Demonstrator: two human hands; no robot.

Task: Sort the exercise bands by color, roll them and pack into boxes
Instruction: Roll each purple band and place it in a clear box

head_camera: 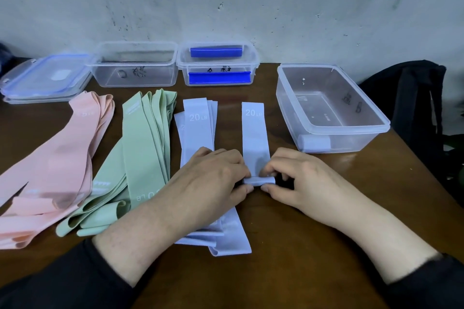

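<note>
A single light-blue band (pixel 254 133) marked 20 LB lies flat in the middle of the brown table, its near end turned into a small roll. My left hand (pixel 213 175) and my right hand (pixel 298 178) pinch that roll from either side. Under my left hand lies the pile of light-blue bands (pixel 198 128). Left of it lie green bands (pixel 143 143) and, further left, pink bands (pixel 62 155). The clear box (pixel 371 130) at the right holds one rolled light-blue band (pixel 315 143) in its near corner.
Two more clear boxes stand along the wall: an empty-looking one (pixel 105 75) and one with blue clips (pixel 253 60). Stacked lids (pixel 47 80) lie at the far left. A black bag (pixel 416 108) sits past the table's right edge.
</note>
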